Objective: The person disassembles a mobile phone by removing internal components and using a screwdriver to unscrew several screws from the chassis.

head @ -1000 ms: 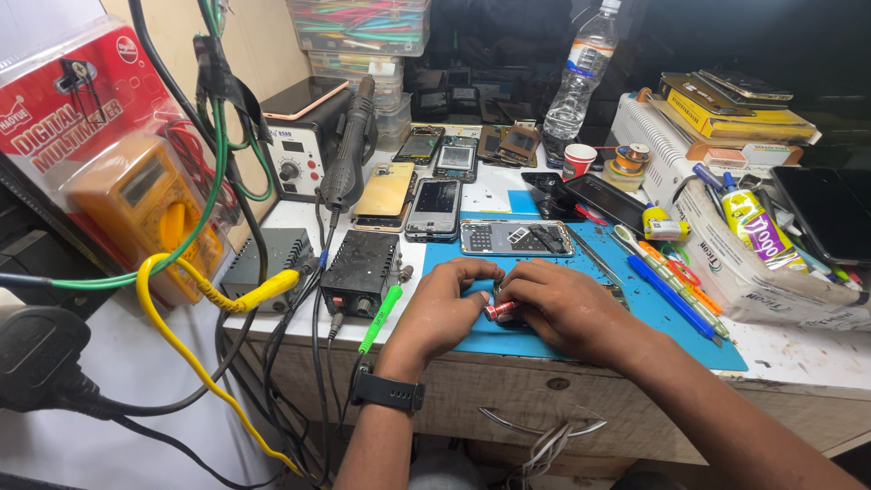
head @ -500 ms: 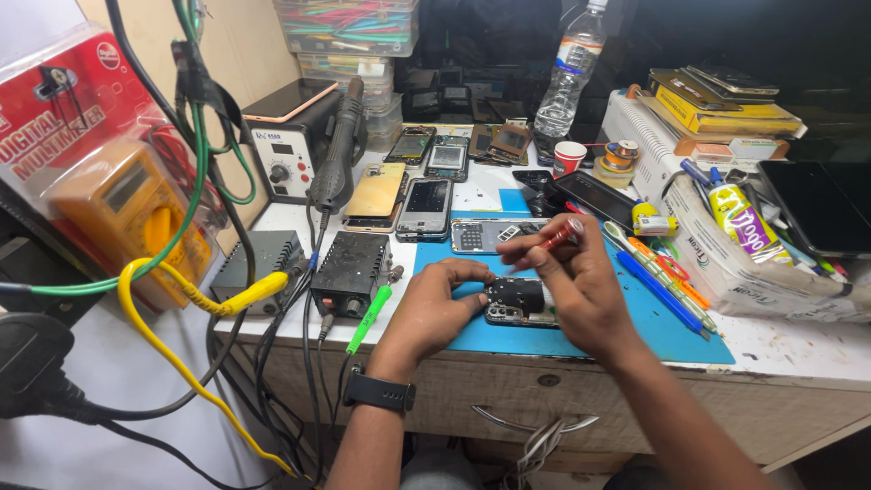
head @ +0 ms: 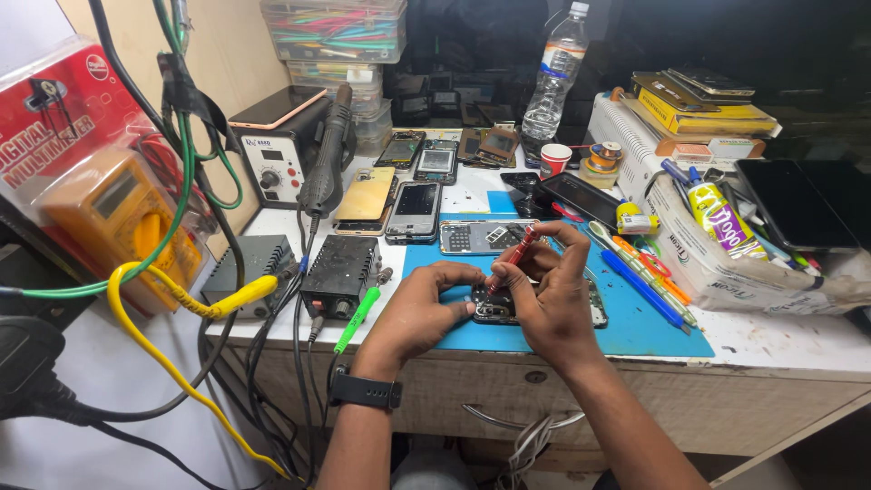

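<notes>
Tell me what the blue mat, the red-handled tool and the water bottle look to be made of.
Blue mat: probably silicone or rubber; matte, even colour, lies flat and thin on the bench.
Red-handled tool, held in the right hand: handle looks like plastic, with a slight sheen; its tip is too small to judge.
Water bottle: clear plastic, see-through with ribbed walls and highlights.

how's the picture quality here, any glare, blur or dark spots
Head view: sharp and evenly lit on the blue mat, both hands and the red screwdriver crisp; mild glare on the water bottle; the back of the bench falls into deep shadow; wide-lens bending at the left edge stretches the multimeter pack.
</notes>
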